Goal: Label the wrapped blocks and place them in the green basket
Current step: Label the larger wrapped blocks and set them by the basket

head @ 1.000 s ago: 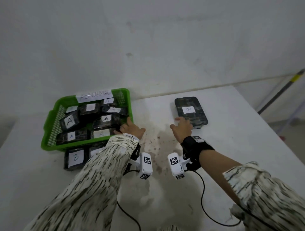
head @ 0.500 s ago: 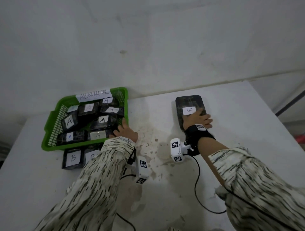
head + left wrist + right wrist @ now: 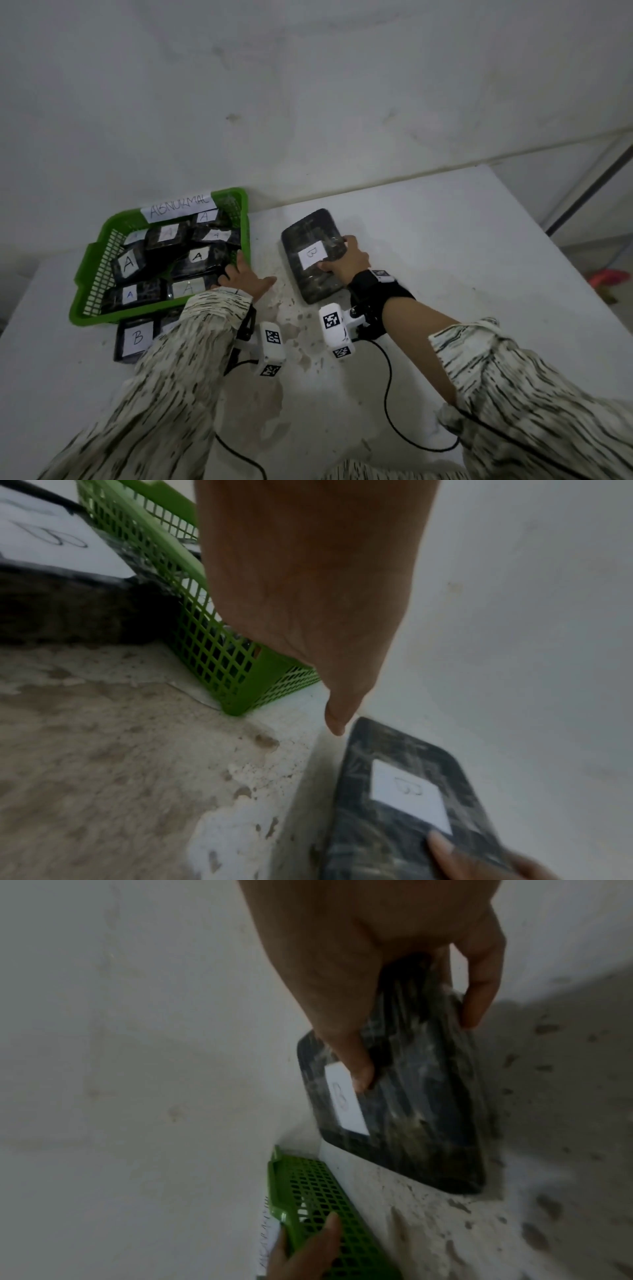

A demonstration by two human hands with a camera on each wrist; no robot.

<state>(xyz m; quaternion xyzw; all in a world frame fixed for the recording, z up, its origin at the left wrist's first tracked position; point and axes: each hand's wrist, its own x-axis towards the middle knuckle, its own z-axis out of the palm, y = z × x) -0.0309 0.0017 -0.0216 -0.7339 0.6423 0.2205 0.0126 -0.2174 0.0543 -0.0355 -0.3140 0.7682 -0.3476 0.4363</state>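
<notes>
Two hands are at work on the white tabletop (image 3: 445,240). The right hand (image 3: 349,262) grips the wrapped block (image 3: 310,236) marked B at its right edge: the thumb (image 3: 356,1069) presses on top beside the white label (image 3: 311,256), and the other fingers (image 3: 479,988) curl around the far side. This block is just beside the green basket (image 3: 87,274), apart from it. The left hand (image 3: 245,277) rests on the basket's right wall, its fingers spread, the thumb pointing toward the block. Inside the basket lie several blocks marked A (image 3: 128,263). Another B block (image 3: 135,337) lies in front of the basket
</notes>
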